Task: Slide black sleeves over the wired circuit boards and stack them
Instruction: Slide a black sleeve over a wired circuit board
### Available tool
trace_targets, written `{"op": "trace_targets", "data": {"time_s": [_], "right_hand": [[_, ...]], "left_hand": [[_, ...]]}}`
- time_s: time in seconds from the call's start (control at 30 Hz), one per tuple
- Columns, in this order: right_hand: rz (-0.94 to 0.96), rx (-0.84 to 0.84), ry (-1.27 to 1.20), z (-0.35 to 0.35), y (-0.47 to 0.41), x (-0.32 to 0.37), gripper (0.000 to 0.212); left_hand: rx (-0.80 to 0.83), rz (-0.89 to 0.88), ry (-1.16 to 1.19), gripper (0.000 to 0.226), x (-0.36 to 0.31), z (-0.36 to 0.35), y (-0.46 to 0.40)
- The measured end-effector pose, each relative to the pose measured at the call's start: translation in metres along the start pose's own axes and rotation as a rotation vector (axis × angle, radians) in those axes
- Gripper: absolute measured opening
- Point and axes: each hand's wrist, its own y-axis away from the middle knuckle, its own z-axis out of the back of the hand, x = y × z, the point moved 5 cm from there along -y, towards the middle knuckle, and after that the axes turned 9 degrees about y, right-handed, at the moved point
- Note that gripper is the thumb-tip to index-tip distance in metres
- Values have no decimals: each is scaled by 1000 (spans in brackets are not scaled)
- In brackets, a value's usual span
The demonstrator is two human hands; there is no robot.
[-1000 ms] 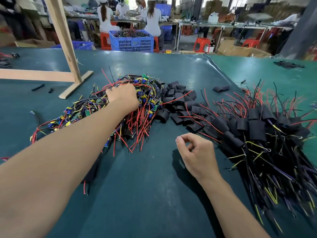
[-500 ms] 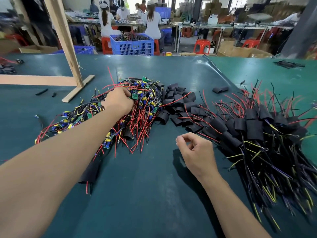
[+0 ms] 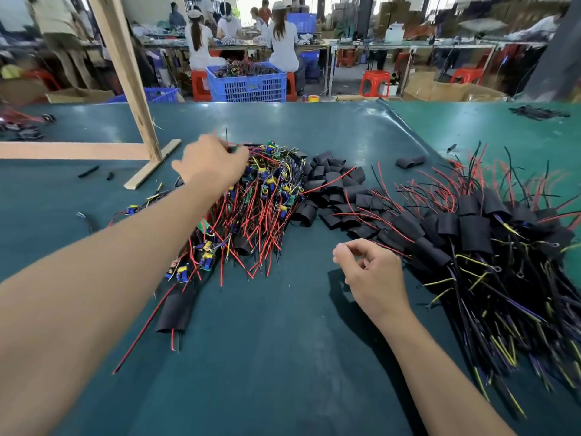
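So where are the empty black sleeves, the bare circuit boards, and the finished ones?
Empty black sleeves (image 3: 330, 180): head view, middle of the loose heap.
Bare circuit boards (image 3: 267, 196): head view, centre of the red-wired pile.
Finished sleeved boards (image 3: 474, 231): head view, one sleeve in the right stack.

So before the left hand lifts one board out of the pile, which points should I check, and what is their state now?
1. Left hand is at the pile of unsleeved wired boards: ok, on its far left top.
2. Exactly one board is gripped: cannot tell, the fingers are blurred and buried in wires.
3. The red wires are free of tangles: not ok, they cross densely.
4. Right hand is free to take a sleeve: ok, fingers loosely curled, nothing visible in them.
5. Loose black sleeves are near the right hand: ok, heaped just beyond it.
6. Stack of sleeved boards has room: ok, it lies to the right.
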Motion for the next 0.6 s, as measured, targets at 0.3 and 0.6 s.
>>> {"op": "trace_targets", "data": {"time_s": [0.3,0.6], "right_hand": [[-6,55,-11,0,3,4,17],[-57,271,-593,-2,7,20,48]], "left_hand": [[-390,-87,640,20,-27,67,24],[161,-678,366,25,-33,-32,220]]}}
